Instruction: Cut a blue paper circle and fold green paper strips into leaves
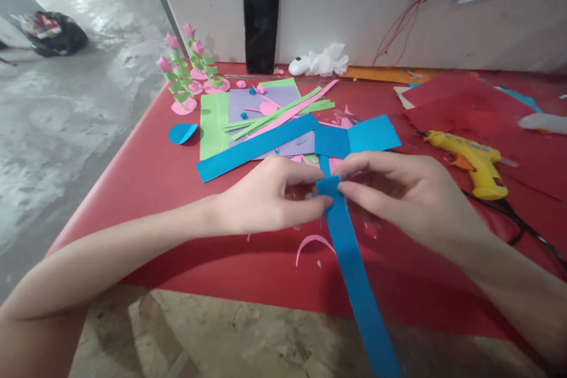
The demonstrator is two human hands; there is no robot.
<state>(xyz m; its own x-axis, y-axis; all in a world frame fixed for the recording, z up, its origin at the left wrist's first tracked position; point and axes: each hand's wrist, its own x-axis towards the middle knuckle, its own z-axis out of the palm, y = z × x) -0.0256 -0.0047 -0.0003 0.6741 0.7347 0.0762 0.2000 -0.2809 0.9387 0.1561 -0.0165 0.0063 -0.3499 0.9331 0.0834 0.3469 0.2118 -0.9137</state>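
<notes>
A long blue paper strip (354,266) runs from between my hands down past the table's front edge. My left hand (270,195) pinches its folded top end from the left. My right hand (398,189) pinches the same end from the right, fingers pressed together. Just behind my hands lie a wide blue paper strip (252,150) and a blue paper piece (358,137) on the red table (155,177).
Green, purple and pink paper sheets and strips (266,109) lie behind. Pink paper flowers with green spirals (186,71) stand at the back left. A yellow glue gun (473,162) lies right. A black phone (261,20) leans on the wall. A blue paper circle (181,133) lies left.
</notes>
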